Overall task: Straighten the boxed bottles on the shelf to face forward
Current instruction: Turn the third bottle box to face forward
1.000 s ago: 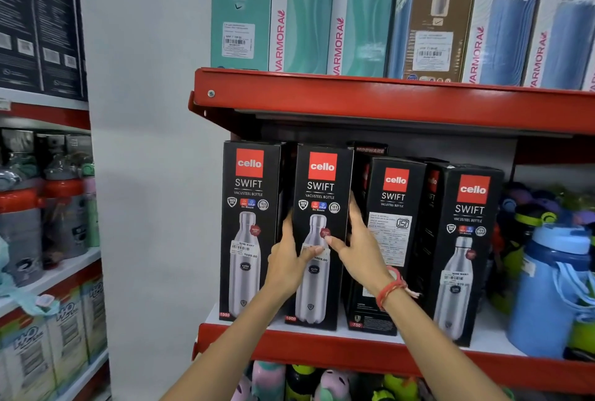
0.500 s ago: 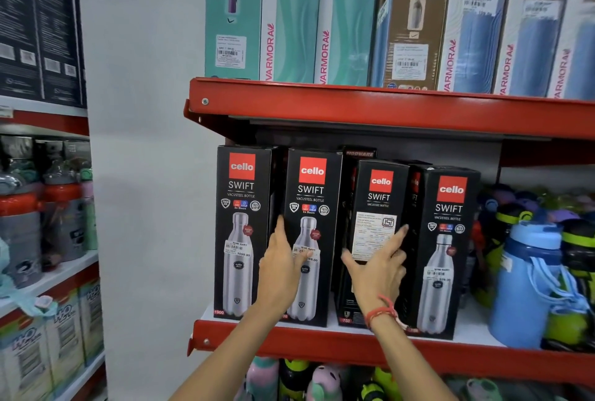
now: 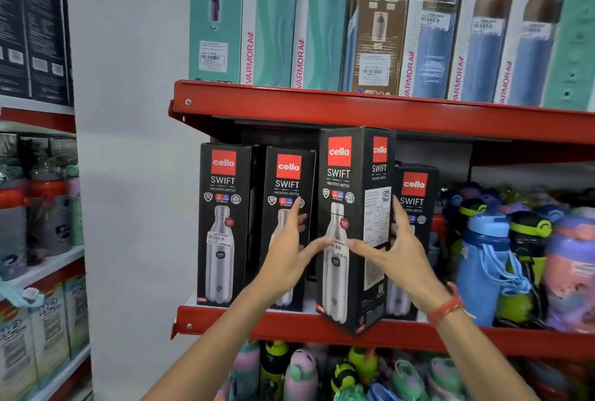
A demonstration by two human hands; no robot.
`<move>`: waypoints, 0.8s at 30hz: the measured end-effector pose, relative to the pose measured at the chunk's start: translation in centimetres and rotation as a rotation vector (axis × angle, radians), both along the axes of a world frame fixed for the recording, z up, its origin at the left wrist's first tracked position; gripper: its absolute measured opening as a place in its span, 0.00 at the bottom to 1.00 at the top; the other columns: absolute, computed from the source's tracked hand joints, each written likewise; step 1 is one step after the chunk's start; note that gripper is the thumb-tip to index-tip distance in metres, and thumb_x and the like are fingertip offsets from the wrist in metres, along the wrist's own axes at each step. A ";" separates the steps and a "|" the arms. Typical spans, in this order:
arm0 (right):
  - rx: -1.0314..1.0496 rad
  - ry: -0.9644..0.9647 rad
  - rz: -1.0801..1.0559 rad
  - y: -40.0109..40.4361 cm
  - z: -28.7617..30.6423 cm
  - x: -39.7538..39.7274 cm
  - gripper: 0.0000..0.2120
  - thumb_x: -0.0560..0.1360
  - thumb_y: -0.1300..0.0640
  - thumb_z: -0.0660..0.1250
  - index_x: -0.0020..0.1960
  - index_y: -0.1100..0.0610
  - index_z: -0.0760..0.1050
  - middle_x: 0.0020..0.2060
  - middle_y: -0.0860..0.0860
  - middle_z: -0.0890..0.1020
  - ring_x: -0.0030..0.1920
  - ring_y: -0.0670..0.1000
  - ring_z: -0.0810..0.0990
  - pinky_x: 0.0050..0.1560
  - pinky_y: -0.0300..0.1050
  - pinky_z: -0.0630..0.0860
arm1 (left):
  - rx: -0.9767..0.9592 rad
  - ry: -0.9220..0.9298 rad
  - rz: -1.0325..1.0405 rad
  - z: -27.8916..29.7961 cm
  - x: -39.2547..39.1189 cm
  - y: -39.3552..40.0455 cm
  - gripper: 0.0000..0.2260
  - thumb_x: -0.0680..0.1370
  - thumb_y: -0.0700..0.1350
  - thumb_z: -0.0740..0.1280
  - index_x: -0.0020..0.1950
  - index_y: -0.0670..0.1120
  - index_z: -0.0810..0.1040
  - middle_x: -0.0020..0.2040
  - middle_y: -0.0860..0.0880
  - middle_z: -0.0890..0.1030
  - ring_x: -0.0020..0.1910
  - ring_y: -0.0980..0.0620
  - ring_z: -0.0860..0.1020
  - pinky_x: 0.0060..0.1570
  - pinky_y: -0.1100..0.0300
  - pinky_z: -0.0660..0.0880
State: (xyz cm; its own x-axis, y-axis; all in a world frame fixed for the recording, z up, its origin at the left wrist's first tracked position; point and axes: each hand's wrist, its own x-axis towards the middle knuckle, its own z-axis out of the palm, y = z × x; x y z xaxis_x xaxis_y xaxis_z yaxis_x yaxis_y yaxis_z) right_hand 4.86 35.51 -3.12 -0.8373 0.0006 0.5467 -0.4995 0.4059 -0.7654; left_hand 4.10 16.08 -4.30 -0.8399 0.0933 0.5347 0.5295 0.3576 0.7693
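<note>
While four black Cello Swift boxes stand on the red shelf point(image 3: 289, 329), the third box point(image 3: 351, 226) from the shelf's left end sits pulled forward, its lower corner hanging over the shelf's front edge. It is turned at an angle, so that both its front panel with the steel bottle picture and its side panel with the printed label show. The left hand point(image 3: 289, 252) is spread open at the box's left side, thumb tip touching the front panel, fingers reaching in front of the second box point(image 3: 288, 226). The right hand point(image 3: 399, 252) is also spread, thumb on the front panel and fingers along the label side; together the hands press the box between them. A red thread band point(image 3: 446, 310) circles the right wrist. The first box point(image 3: 222, 223), at the shelf's left end, and the second face forward. The fourth box point(image 3: 417, 204) stands behind the right hand, partly hidden. Coloured plastic bottles point(image 3: 489, 255) crowd the shelf's right part.
</note>
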 end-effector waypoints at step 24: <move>0.124 -0.071 0.061 0.0 -1.0 -7.7 0.40 0.77 0.64 0.62 0.77 0.44 0.40 0.66 0.49 0.75 0.60 0.45 0.74 0.57 0.39 0.67 | -0.189 -0.030 0.249 -2.5 -6.2 6.8 0.39 0.75 0.33 0.68 0.78 0.43 0.46 0.70 0.43 0.73 0.61 0.48 0.77 0.61 0.56 0.69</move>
State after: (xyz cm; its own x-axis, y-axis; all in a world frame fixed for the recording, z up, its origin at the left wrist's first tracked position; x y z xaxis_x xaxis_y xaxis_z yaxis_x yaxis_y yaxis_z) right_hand -2.81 35.48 -4.12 -0.8702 -0.1150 0.4791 -0.4726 0.4699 -0.7456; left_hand -2.09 22.86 -6.78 -0.8646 -0.0219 0.5020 0.3854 0.6120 0.6906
